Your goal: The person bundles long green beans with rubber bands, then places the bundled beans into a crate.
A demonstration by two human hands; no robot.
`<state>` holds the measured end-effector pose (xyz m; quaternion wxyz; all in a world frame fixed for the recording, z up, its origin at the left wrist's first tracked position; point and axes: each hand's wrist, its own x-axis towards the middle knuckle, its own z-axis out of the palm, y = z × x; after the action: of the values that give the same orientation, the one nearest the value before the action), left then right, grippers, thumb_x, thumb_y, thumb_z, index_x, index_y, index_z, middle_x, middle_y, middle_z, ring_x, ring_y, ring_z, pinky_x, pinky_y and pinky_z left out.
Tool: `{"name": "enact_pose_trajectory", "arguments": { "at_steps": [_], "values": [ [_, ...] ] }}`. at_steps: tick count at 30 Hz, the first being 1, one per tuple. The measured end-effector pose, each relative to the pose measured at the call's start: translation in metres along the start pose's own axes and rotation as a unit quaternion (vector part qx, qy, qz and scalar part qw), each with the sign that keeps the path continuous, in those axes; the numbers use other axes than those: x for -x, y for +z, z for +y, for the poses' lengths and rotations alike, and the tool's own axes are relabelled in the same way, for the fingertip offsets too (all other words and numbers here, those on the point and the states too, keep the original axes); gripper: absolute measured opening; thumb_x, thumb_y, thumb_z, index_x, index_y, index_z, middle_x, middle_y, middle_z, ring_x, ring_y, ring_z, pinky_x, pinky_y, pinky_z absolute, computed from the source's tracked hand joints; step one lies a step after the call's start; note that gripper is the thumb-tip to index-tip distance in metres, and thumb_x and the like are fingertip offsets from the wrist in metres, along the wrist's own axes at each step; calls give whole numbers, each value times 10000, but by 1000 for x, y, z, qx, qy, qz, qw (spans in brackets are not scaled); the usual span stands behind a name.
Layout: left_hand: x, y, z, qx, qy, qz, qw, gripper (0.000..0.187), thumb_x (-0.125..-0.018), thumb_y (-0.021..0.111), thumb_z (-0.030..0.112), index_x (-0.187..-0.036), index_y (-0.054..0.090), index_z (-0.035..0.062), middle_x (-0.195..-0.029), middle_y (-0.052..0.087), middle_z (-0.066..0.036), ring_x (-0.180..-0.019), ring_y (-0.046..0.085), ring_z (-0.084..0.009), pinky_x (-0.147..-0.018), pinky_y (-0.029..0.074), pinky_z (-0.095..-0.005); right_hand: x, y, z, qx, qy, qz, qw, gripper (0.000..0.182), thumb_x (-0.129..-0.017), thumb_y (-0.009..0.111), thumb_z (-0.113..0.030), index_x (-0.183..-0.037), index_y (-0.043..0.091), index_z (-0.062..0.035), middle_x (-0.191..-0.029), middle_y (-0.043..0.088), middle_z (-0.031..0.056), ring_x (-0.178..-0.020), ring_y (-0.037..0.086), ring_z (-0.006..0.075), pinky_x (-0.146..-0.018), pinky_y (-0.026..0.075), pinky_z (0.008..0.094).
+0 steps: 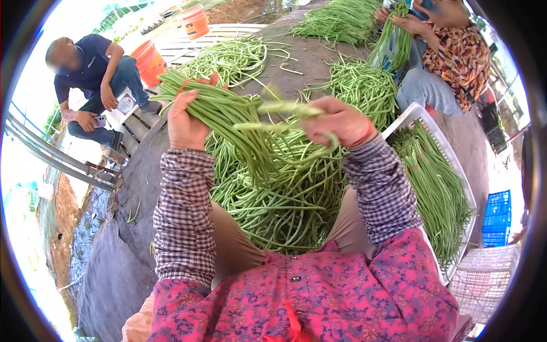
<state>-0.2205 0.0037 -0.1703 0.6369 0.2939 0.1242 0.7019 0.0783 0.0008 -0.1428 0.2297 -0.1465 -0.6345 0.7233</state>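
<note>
My left hand (189, 124) is wrapped round a thick bundle of long green beans (228, 117), with a red band near the bundle's upper left end. The bundle slants down to the right and its tails hang over a big heap of loose beans (285, 199) between my knees. To the right of the bundle, my right hand (339, 122) is closed on a few loose beans (273, 108), which are partly blurred and cross in front of the bundle. A red band is round my right wrist.
At right stands a white crate (470, 196) of long beans. More bean piles (364, 91) lie ahead. A seated person (94, 71) holds a phone at left; another person (456, 57) holds beans at upper right. Orange buckets (149, 61) and a blue crate (497, 216) stand farther off.
</note>
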Motion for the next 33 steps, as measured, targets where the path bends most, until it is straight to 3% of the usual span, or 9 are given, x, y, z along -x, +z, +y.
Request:
{"name": "enact_pose_trajectory", "arguments": {
  "at_steps": [4, 7, 10, 13, 17, 19, 24, 30, 33],
  "values": [
    [5, 12, 16, -8, 65, -39, 997, 308, -776, 513, 12, -1081, 526, -33, -1056, 565, -131, -1266, 385, -356, -1048, 326, -573, 20, -40, -14, -175, -256, 42, 950, 252, -921, 535, -335, -915, 529, -83, -704, 522, 4, -656, 548, 106, -648, 516, 325],
    [9, 19, 16, 23, 67, -72, 995, 345, -751, 507, 12, -1093, 519, -30, -1086, 555, -130, -1249, 406, -340, -1059, 324, -550, 34, -38, -26, -311, -351, 206, 859, 257, -940, 505, -318, -942, 506, -61, -750, 495, 7, -707, 510, 121, -722, 493, 356],
    [14, 30, 10, 98, 42, -116, 987, 393, -710, 495, -4, -1103, 511, -15, -1103, 540, -126, -1218, 435, -315, -1067, 334, -512, 41, -54, -28, -398, -399, 42, 825, 254, -950, 491, -297, -973, 499, -44, -752, 455, -4, -685, 453, 117, -727, 485, 342],
    [14, 36, 3, 69, 8, -121, 990, 430, -673, 491, -19, -1103, 508, -5, -1087, 536, -122, -1171, 471, -291, -1073, 338, -485, 41, -49, -29, -310, -383, 35, 869, 248, -943, 506, -303, -978, 507, -56, -690, 388, -17, -608, 395, 104, -655, 497, 300],
    [13, 42, -15, 87, -19, -156, 984, 451, -672, 506, -14, -1123, 496, 8, -1026, 544, -110, -1111, 514, -291, -1058, 355, -470, 19, -26, -11, -163, -257, 246, 920, 186, -920, 552, -258, -893, 509, -79, -858, 616, 92, -544, 504, 64, -437, 463, 222],
    [10, 40, -24, 85, -23, -152, 984, 461, -680, 517, 5, -1140, 485, 13, -1022, 545, -107, -1110, 515, -293, -1055, 357, -457, 5, -15, 1, -188, -199, 224, 935, 173, -903, 582, -233, -913, 524, -69, -952, 655, 135, -549, 557, 66, -445, 475, 221],
    [4, 44, -45, 75, -34, -187, 979, 514, -685, 524, 32, -1193, 467, -13, -1081, 547, -122, -1131, 495, -325, -1064, 342, -454, -31, 29, 17, 132, -78, 250, 956, 366, -799, 722, -244, -990, 542, 12, -723, 636, 61, -459, 494, 42, -405, 420, 180],
    [10, 49, -32, 2, -89, -142, 986, 601, -757, 638, 223, -1257, 426, -35, -1104, 554, -170, -1093, 533, -280, -921, 472, -423, -27, 21, 14, 32, -26, 230, 972, 349, -756, 771, -230, -908, 546, -12, -580, 504, -38, -375, 385, 26, -336, 281, 181],
    [22, 54, -40, -321, -55, -16, 945, 767, -747, 710, 399, -1300, 387, -22, -1150, 526, -177, -1061, 553, -261, -904, 480, -402, -21, 17, 10, -2, -26, 245, 969, 345, -761, 766, -242, -910, 535, -32, -586, 508, -31, -369, 380, 28, -326, 270, 188]
  ]
}}
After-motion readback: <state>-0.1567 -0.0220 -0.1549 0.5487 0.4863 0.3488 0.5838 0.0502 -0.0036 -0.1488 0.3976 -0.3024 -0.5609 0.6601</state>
